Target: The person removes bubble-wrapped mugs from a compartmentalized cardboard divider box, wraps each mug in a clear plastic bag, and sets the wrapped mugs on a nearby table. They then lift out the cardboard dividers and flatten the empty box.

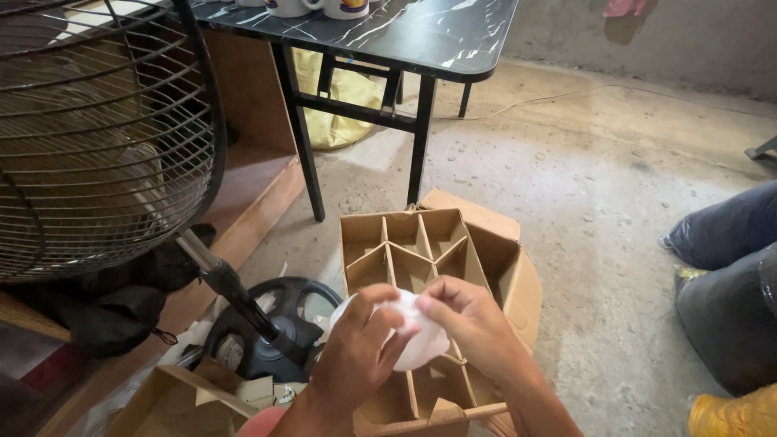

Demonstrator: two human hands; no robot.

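Note:
My left hand and my right hand together grip a white wrapped object, rounded and covered in thin white material. I hold it just above an open cardboard box with cardboard dividers that form several cells. The cells I can see look empty. My fingers press into the top of the white wrapping, and what is under it is hidden.
A standing fan with a wire cage rises at the left, its black round base beside the box. A black marble-look table with mugs stands behind. Another person's legs are at the right. A second cardboard box lies at bottom left.

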